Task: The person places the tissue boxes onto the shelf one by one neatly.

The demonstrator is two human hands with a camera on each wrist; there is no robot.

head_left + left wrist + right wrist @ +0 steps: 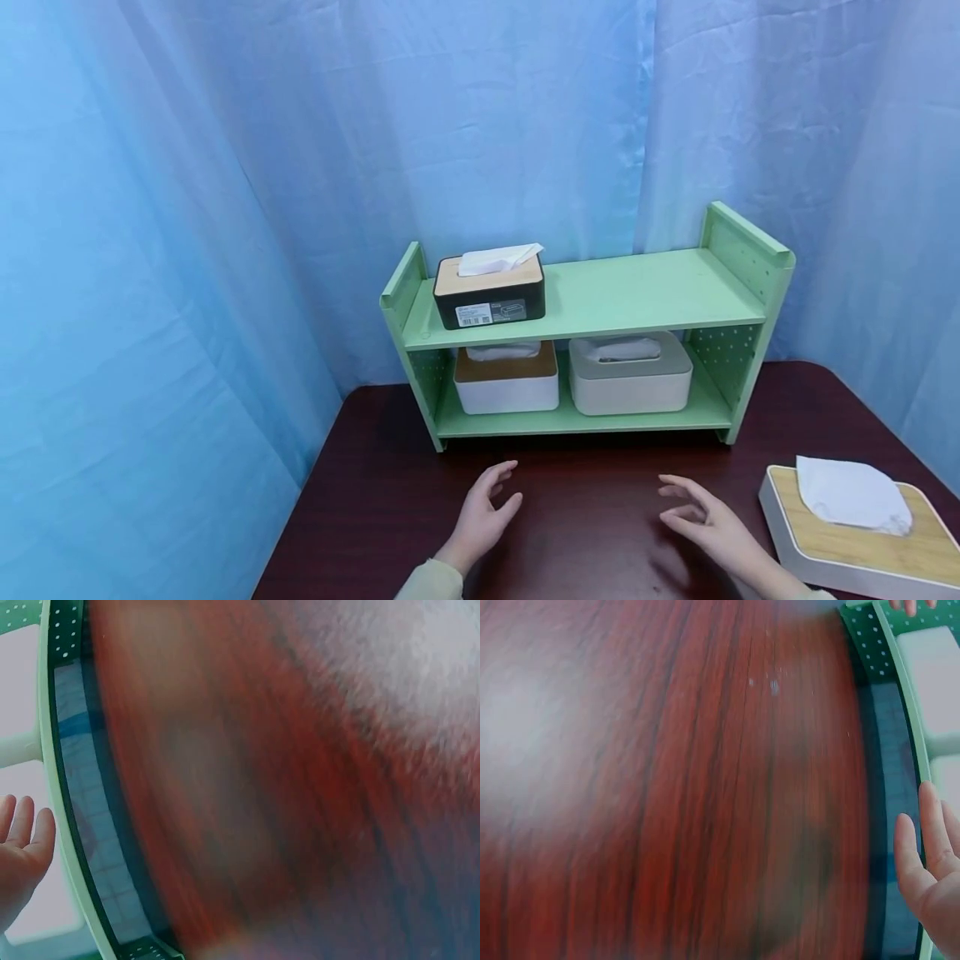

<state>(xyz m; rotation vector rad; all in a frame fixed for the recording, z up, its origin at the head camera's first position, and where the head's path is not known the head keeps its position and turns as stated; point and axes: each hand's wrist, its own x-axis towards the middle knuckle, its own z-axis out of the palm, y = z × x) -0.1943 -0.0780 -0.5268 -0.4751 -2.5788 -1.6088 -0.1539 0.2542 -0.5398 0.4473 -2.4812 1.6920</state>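
Observation:
My left hand (483,518) hovers over the table in front of the green shelf (652,292), its fingers loosely bent around nothing. Opposite it, my right hand (708,529) also hangs with relaxed fingers and holds nothing. A black tissue box (491,296) with a light wooden lid stands on the top level at the left. Below it sit a white tissue box (506,392) with a brown lid and, to its right, a white tissue box (630,387) with a grey lid. In the left wrist view the fingers (41,836) overlap the shelf's lower level.
A flatter white tissue box (787,533) with a wooden lid and a tissue sticking out lies on the dark red table (585,517), to the right of my right hand. Blue curtains (300,208) hang behind and along the left side.

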